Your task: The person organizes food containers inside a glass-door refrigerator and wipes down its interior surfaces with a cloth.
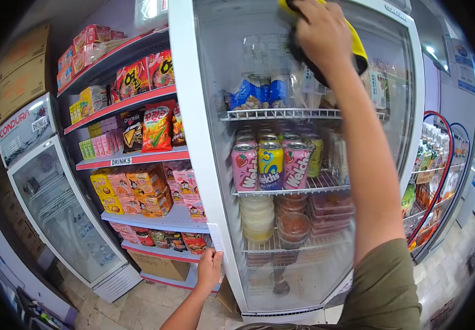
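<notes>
My right hand (325,36) is raised high against the glass door (259,60) of an upright display fridge. Its fingers are closed on a yellow and black cloth (357,48), bunched against the upper part of the pane. Lower down, my left hand (210,268) grips the white door frame (200,165) at its left edge. Behind the glass stand Welch's cans (270,165), blue packets (248,94), stacked tubs with pale contents (257,217) and tubs with reddish contents (294,226). My right forearm hides part of the shelves.
Left of the fridge, a shelf rack (155,221) carries snack bags, noodle packs and small cartons. Beyond it is another glass-door fridge (64,203) with cardboard boxes (24,71) on top. A wire rack (433,181) of packets stands at the right.
</notes>
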Motion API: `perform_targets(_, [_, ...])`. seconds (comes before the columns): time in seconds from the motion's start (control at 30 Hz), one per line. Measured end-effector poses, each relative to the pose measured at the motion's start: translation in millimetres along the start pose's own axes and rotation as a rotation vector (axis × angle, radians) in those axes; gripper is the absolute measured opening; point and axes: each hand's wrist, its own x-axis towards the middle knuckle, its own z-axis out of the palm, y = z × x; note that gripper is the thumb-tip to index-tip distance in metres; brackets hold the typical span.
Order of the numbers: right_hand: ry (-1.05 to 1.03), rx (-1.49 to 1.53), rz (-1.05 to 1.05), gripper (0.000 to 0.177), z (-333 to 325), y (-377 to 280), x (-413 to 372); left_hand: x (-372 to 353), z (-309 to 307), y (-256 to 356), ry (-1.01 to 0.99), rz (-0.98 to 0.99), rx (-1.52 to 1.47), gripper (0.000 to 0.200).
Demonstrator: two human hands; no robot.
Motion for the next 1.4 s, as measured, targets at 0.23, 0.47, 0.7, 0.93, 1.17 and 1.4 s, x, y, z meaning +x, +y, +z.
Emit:
perform_targets(0.23, [-0.419, 0.410, -0.163, 0.017, -57.5, -176.3, -223.9, -2.9, 0.6, 3.3, 0.001, -0.073, -0.073, 0.036])
perform_targets(0.47, [-1.067, 0.993, -0.464, 0.020, -198.6, -210.2, -528.3, -2.0, 0.3, -0.7, 0.028, -0.049, -0.051, 0.035])
perform_targets(0.7, [-1.811, 0.999, 0.125, 0.032, -201.1, -36.0, -383.0, -2.2, 2.4, 4.1, 0.035, -0.031, -0.048, 0.034])
perform_targets(0.93, [-0.101, -0.315, -0.065, 0.026, -105.8, 178.8, -68.8, -3.9, 6.5, -7.9, 0.056, -0.054, -0.103, 0.025])
perform_targets(1.17, [0.062, -0.337, 0.004, 0.016, -111.1, 145.8, -155.0, -8.2, 5.6, -20.1, 0.043, -0.128, -0.137, 0.024])
perform_targets(1.4, [-0.340, -0.280, 0.454, 0.029, -222.1, 13.6, -408.4, -2.1, 0.2, 2.6, 0.006, -0.059, -0.011, 0.029])
